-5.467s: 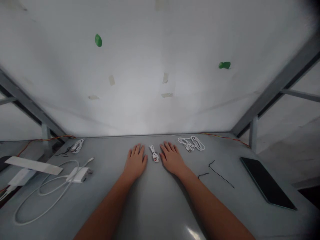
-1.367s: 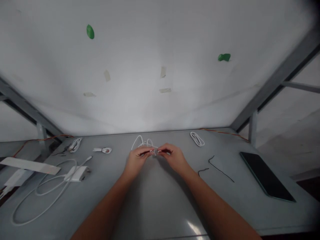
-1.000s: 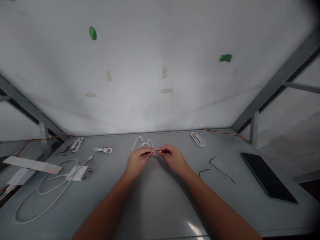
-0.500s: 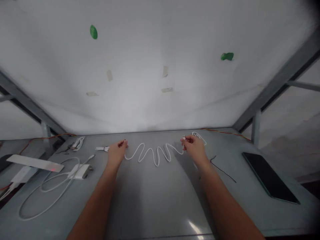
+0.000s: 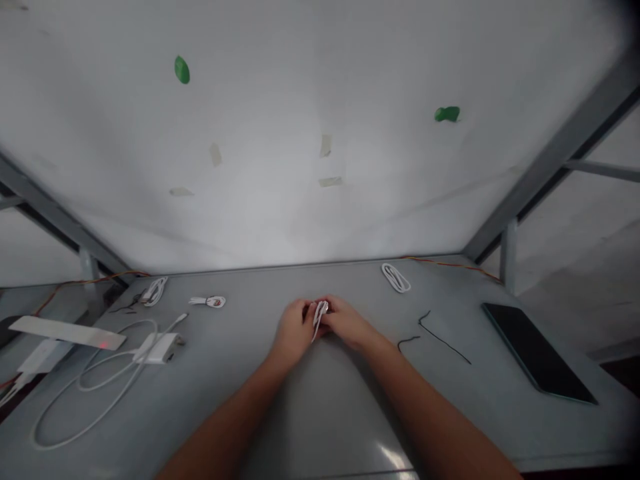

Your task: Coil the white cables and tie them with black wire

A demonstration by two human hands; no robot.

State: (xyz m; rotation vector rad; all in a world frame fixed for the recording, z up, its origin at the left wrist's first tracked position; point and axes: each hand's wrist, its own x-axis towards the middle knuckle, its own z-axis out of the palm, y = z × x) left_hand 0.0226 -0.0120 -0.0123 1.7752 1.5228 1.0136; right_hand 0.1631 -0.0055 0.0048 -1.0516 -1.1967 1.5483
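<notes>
A white USB cable point(image 5: 319, 316) is bunched up between my two hands over the middle of the grey table. My left hand point(image 5: 295, 327) is closed on its left side, with the fingertips partly hidden. From the right, my right hand point(image 5: 344, 321) grips the same bundle, near a shiny end that looks like the plug. Beyond my right hand lies a coiled white cable point(image 5: 395, 277). To the left of my hands is a small tied white cable point(image 5: 208, 301). Thin black twist ties point(image 5: 445, 340) rest to the right of my right forearm.
At the left are a white charger point(image 5: 159, 348) with a looped cable, a white power strip point(image 5: 67, 332) with a red light, and another coiled cable point(image 5: 155, 291). A dark phone point(image 5: 539, 352) lies at the right. A white wall point(image 5: 280, 220) rises behind the table point(image 5: 330, 427).
My hands have come together from far apart. The white cable, stretched in waves between them before, is now gathered into a bundle held in both hands.
</notes>
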